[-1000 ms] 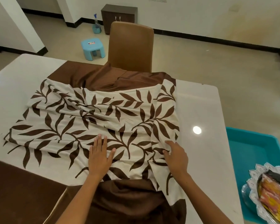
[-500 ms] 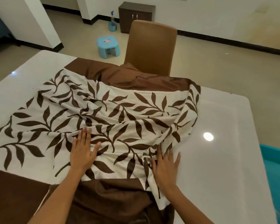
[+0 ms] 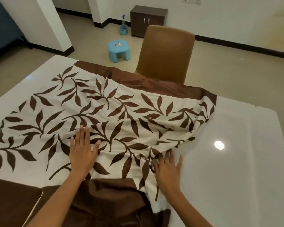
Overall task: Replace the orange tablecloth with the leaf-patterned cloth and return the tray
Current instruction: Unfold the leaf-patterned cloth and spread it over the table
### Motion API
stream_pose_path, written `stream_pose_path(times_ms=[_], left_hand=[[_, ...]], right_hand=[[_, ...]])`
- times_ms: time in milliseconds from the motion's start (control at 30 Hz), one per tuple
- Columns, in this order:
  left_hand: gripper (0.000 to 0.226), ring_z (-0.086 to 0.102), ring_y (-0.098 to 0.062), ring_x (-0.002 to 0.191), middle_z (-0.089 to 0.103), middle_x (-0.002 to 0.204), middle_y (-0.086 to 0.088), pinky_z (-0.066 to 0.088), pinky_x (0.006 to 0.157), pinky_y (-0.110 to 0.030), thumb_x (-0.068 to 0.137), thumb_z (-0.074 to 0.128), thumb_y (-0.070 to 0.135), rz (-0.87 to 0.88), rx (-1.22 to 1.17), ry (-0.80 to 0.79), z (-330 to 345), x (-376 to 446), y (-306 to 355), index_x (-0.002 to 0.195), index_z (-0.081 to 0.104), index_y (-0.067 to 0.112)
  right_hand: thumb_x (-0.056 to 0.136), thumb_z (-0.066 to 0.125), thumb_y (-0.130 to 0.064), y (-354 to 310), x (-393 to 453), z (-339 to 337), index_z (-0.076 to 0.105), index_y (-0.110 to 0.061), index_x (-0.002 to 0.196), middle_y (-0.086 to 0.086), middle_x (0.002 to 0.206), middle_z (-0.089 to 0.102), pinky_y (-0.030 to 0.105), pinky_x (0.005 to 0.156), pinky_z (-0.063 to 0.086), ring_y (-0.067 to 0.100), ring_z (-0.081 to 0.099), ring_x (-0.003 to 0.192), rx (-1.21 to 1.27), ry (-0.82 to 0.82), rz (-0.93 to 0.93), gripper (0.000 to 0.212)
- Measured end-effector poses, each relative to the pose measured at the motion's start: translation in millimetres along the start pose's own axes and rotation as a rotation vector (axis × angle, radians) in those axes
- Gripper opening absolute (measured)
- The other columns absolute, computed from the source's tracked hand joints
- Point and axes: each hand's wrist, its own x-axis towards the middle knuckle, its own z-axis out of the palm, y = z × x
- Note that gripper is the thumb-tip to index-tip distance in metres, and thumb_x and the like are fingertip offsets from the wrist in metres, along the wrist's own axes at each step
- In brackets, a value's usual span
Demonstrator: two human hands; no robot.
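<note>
Home dining rm: white table (image 3: pixel 236 161), chair (image 3: pixel 166 54), tiled floor (image 3: pixel 236 71), small cabinet (image 3: pixel 147 20).

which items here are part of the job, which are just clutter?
Job: leaf cloth; table; left hand and right hand, both flat on the cloth.
Clutter: chair; blue stool; spray bottle; cabinet.

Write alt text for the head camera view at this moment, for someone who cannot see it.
Two bare hands, the left hand and right hand, press flat on a rumpled leaf-patterned cloth that covers the left part of a glossy white table. A brown chair stands at the far edge, with a blue stool on the floor beyond.
</note>
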Motion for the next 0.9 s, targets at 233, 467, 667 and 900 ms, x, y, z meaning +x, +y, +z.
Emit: stream_pose_path(times_ms=[233,467,667,900], left_hand=[[0.073,-0.006,-0.021,0.147,-0.008,0.160,-0.005,-0.006,0.118,-0.040,0.097,0.014,0.060,0.303,-0.271,-0.044,-9,-82,159,0.153,0.006,0.015],[0.063,0.015,-0.023,0.145,0.007,0.160,-0.004,0.009,0.113,-0.041,0.098,0.028,0.055,0.520,-0.168,-0.201,30,-160,258,0.150,0.023,0.022],[0.048,0.028,-0.021,0.142,0.025,0.155,-0.003,0.015,0.114,-0.041,0.100,0.029,0.031,0.532,-0.163,-0.219,38,-171,254,0.148,0.029,0.025],[0.047,0.019,-0.019,0.145,0.025,0.156,-0.003,0.017,0.116,-0.038,0.101,0.033,0.025,0.632,-0.306,-0.135,-3,-190,262,0.148,0.032,0.018]], right_hand=[[0.100,0.003,-0.043,118,-89,-6,0.017,-0.034,0.148,-0.001,0.154,0.023,0.055,0.113,0.002,0.018,0.003,0.146,-0.031,0.099,0.189,0.051],[0.093,0.022,-0.056,174,-103,-30,0.058,-0.021,0.124,0.011,0.158,0.006,0.048,0.114,-0.006,0.023,0.000,0.146,0.143,0.147,0.326,0.059],[0.096,0.021,-0.051,178,-22,-41,0.021,-0.019,0.148,0.007,0.158,0.006,0.052,0.114,0.013,0.022,0.004,0.146,0.241,0.116,0.147,0.061],[0.095,0.051,-0.033,175,46,-46,0.014,-0.008,0.149,0.018,0.156,0.012,0.046,0.112,0.025,0.033,0.023,0.140,0.470,0.115,0.291,0.070]])
